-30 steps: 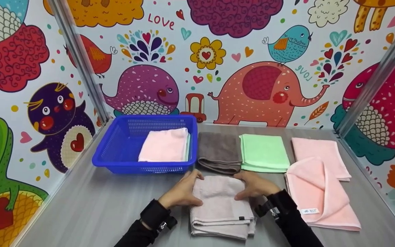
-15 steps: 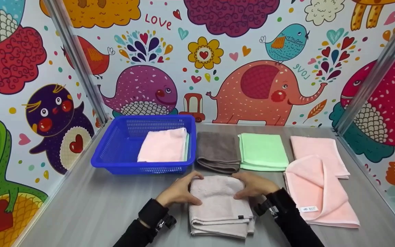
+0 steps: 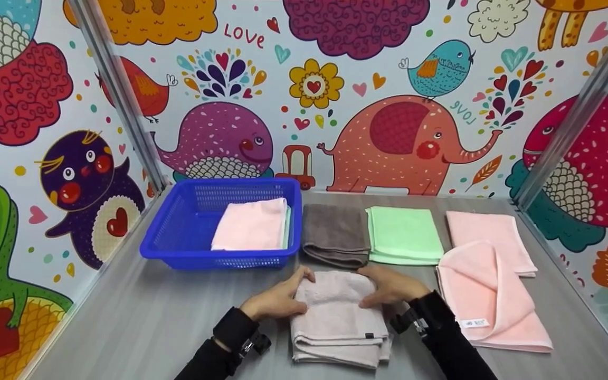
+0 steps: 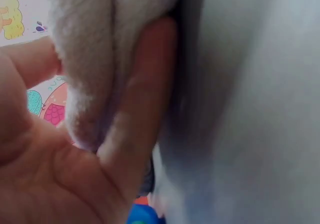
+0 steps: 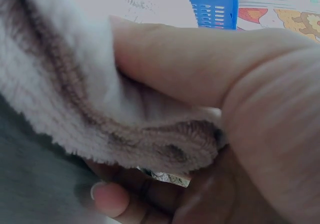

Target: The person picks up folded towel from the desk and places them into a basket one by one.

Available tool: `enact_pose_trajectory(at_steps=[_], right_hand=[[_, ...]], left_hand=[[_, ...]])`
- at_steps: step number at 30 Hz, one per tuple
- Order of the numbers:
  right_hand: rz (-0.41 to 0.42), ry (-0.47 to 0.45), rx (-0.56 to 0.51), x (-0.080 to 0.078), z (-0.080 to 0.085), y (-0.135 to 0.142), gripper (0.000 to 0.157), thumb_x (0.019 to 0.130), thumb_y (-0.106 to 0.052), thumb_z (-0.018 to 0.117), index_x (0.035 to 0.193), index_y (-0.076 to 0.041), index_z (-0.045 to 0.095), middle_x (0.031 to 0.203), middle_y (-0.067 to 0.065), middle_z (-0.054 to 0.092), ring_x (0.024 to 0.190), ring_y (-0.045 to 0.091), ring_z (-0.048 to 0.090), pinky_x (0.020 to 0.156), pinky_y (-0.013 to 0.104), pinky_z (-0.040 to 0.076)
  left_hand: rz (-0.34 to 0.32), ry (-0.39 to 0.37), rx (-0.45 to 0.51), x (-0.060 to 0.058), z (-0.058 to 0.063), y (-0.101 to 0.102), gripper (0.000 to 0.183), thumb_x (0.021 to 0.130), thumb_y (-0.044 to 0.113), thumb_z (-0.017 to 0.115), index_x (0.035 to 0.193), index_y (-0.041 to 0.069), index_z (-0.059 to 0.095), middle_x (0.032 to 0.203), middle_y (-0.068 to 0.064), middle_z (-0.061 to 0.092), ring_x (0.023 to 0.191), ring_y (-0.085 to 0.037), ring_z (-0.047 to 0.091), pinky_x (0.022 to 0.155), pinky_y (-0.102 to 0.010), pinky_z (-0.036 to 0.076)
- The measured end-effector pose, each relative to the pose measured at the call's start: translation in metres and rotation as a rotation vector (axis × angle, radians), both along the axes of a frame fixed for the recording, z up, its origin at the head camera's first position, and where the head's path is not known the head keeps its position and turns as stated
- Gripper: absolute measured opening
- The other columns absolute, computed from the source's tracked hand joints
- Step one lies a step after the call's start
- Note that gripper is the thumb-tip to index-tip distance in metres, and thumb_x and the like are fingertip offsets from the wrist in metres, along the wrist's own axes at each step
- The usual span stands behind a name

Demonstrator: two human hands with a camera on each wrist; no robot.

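Observation:
A folded pale greyish-pink towel (image 3: pixel 338 316) lies on the table near the front, its layered edge and small black tag facing me. My left hand (image 3: pixel 277 298) grips its left side. In the left wrist view, the fluffy layers sit between the thumb and a finger of that left hand (image 4: pixel 65 174). On the opposite side, my right hand (image 3: pixel 396 287) holds the towel near its far right corner. Seen from the right wrist, the right hand's thumb (image 5: pixel 170 59) presses on top and its curled fingers (image 5: pixel 112 199) reach underneath.
A blue basket (image 3: pixel 177 258) at the back left contains a folded pink towel (image 3: pixel 251 224) with a mint-green one beside it. Folded brown (image 3: pixel 335 232) and green towels (image 3: pixel 405 235) lie right of it. Two pink towels (image 3: pixel 499 301) overlap farther right. Patterned walls enclose the table.
The left thumb and fingers have shifted slightly at the towel's left edge. The right hand and the towel stay almost where they were, and the head view has moved a little.

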State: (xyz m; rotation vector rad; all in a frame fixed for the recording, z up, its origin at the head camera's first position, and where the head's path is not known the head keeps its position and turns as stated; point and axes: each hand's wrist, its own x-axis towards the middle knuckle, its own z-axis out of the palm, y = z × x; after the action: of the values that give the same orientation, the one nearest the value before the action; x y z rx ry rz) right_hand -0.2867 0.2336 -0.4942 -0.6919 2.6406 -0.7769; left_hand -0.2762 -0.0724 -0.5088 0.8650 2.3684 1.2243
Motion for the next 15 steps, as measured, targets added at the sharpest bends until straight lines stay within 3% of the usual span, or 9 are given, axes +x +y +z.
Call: enact_pose_trajectory(at_steps=[2,9,15], right_hand=[[-0.009,-0.010,0.000,0.0005,0.0007,-0.0005,0.079,0.079,-0.017,0.088,0.142,0.012,0.051,0.142,0.031,0.056,0.133,0.050,0.052,0.113,0.064,0.038],[-0.014,-0.001,0.015,0.0017,0.0015,-0.0008,0.078,0.079,-0.017,0.088,0.142,0.011,0.051,0.143,0.031,0.055,0.134,0.050,0.051,0.114,0.064,0.038],[-0.006,0.006,0.012,0.0030,0.0011,0.0010,0.078,0.079,-0.018,0.087,0.142,0.012,0.051,0.142,0.030,0.057,0.133,0.049,0.052,0.113,0.063,0.039]], left_hand=[[-0.006,0.002,-0.004,0.0003,0.0001,0.0001,0.051,0.079,0.000,0.068,0.124,0.014,0.048,0.127,-0.019,0.055,0.096,-0.026,0.054,0.078,-0.031,0.045],[-0.030,0.027,0.006,-0.0018,0.0012,0.0005,0.042,0.078,-0.003,0.067,0.116,0.015,0.061,0.132,-0.004,0.061,0.118,-0.022,0.053,0.099,-0.039,0.044],[-0.002,-0.012,0.009,0.0005,0.0024,0.0011,0.042,0.077,-0.001,0.070,0.116,0.017,0.063,0.128,-0.005,0.062,0.110,-0.020,0.054,0.093,-0.034,0.045]])
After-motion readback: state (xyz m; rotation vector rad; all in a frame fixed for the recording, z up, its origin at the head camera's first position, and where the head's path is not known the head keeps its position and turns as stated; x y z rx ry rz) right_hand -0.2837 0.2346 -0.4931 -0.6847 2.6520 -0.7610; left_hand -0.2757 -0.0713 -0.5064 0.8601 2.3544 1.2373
